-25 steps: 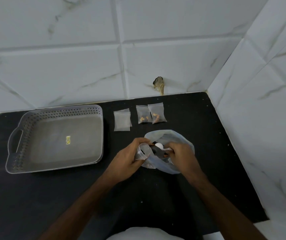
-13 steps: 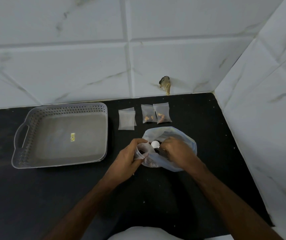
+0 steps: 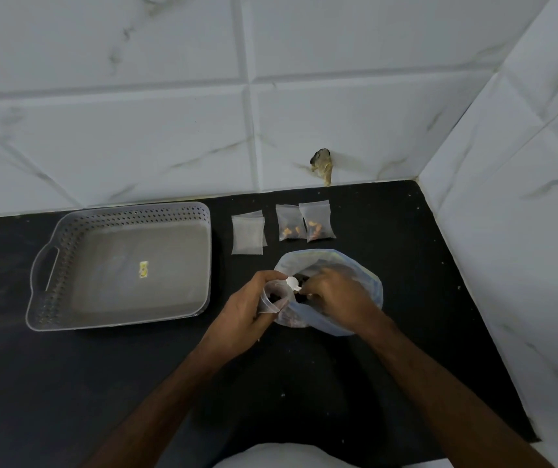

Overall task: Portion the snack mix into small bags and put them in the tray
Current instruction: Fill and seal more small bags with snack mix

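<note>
Head view, left hand (image 3: 247, 309) gripping small bag (image 3: 272, 297)

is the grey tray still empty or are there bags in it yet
Empty of bags. The grey tray shows only a small yellow sticker on its bare floor; the two filled small bags lie on the counter beside it.

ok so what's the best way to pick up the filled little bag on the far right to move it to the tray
Pinch the filled bag by its flat, empty top strip, coming from above on the wall side. It lies flat with the snack mix bunched at its near end, and its left edge overlaps the neighbouring bag.
</note>
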`<state>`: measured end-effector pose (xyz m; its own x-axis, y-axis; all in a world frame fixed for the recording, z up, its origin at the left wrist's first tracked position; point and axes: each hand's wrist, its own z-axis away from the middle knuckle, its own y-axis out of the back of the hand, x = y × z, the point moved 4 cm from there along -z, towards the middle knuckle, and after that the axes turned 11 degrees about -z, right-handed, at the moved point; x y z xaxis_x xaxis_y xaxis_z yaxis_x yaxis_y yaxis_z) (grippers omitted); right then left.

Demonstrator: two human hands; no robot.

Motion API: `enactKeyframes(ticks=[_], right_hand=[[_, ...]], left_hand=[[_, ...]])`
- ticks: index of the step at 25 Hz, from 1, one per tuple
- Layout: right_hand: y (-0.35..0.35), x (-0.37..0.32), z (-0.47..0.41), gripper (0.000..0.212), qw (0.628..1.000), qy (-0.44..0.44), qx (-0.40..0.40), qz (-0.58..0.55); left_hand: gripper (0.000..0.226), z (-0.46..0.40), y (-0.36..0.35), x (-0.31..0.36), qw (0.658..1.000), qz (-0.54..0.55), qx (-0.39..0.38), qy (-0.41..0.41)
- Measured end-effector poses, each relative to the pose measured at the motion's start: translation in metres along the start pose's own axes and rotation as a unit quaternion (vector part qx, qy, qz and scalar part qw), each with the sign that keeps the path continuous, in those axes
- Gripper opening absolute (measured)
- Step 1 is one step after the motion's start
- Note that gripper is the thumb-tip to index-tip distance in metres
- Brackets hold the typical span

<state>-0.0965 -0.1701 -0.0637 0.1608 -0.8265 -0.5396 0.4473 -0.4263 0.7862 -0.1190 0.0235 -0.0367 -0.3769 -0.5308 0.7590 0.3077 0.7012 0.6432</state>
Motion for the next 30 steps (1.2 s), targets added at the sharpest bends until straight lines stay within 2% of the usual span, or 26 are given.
enactKeyframes(ticks=[2, 3, 6, 10, 12, 16, 19, 20, 22, 23, 25, 27, 30], right_hand=[[0.001, 0.007, -0.001, 0.030, 0.998, -0.034, -0.014, 0.055], [0.005, 0.007, -0.002, 0.028, 0.997, -0.062, -0.007, 0.043], [0.010, 0.006, -0.002, 0.028, 0.994, -0.094, 0.057, -0.015], [0.004, 0.003, 0.002, 0.030, 0.994, -0.097, 0.033, 0.034], [0.006, 0.005, 0.001, 0.025, 0.993, -0.101, 0.067, 0.002], [0.004, 0.015, 0.005, 0.015, 0.974, -0.141, 0.122, -0.129], [-0.004, 0.024, 0.007, 0.015, 0.930, -0.206, 0.151, -0.263], [-0.006, 0.027, 0.007, 0.015, 0.918, -0.223, 0.164, -0.284], [-0.006, 0.024, 0.009, 0.018, 0.939, -0.186, 0.175, -0.231], [-0.005, 0.018, 0.008, 0.021, 0.961, -0.130, 0.158, -0.186], [-0.008, 0.001, 0.008, 0.023, 0.995, -0.036, 0.055, -0.068], [-0.011, -0.009, 0.007, 0.029, 0.998, -0.034, -0.034, 0.026], [-0.008, -0.002, 0.011, 0.032, 0.994, -0.069, -0.073, 0.035]], left_hand=[[0.041, 0.001, 0.001, -0.002, 1.000, -0.002, 0.006, 0.002], [0.041, 0.003, 0.001, -0.004, 1.000, -0.003, 0.010, 0.003], [0.043, 0.008, -0.001, -0.009, 1.000, -0.007, 0.010, 0.005], [0.043, 0.008, -0.002, -0.007, 1.000, -0.005, 0.010, 0.009], [0.041, 0.005, 0.000, -0.004, 1.000, -0.004, 0.013, 0.007], [0.037, 0.001, 0.000, 0.002, 1.000, 0.003, 0.006, 0.013], [0.036, 0.000, -0.003, 0.004, 1.000, 0.004, -0.001, 0.010], [0.037, 0.000, -0.004, 0.004, 1.000, 0.005, -0.003, 0.008], [0.036, 0.000, -0.005, 0.006, 1.000, 0.009, -0.005, 0.005], [0.036, 0.000, -0.005, 0.007, 1.000, 0.010, -0.004, 0.003], [0.036, 0.000, -0.003, 0.008, 1.000, 0.011, -0.002, -0.001], [0.036, 0.000, -0.001, 0.008, 1.000, 0.010, 0.002, -0.002], [0.035, 0.003, -0.001, 0.004, 1.000, 0.015, 0.010, 0.003]])
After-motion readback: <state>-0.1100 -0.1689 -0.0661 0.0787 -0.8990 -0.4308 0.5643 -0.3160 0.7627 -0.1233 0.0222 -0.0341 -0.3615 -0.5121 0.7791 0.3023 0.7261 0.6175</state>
